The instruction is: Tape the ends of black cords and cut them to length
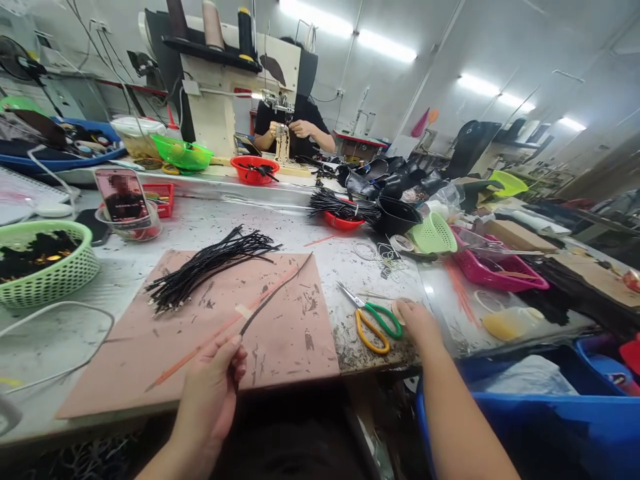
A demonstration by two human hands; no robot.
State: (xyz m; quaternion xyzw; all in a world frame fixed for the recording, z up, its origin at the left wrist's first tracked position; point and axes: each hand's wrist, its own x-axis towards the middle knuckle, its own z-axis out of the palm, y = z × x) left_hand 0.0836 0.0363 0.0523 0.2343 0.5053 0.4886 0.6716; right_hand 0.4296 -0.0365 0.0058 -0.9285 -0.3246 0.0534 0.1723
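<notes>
My left hand (pixel 216 363) pinches a thin dark strip (pixel 273 295), whose far end reaches up over the pink board (pixel 295 347). At the table's front right, my right hand (pixel 417 321) rests beside scissors (pixel 374 321) with one green and one orange handle. Its fingers are curled by a small pale piece, and what they hold I cannot make out. A thin brown stick (pixel 375 295) lies just left of those fingers. On the board lies a bundle of black strips (pixel 213 267), along with an orange-red strip (pixel 200 355).
A green basket (pixel 47 293) and a phone (pixel 120 193) stand left. Behind are a red bowl with black strips (pixel 343 220) and a sewing machine (pixel 215 87) near a person at work. To the right are a magenta basket (pixel 500 277), a bottle (pixel 513 323) and a blue bin (pixel 550 407).
</notes>
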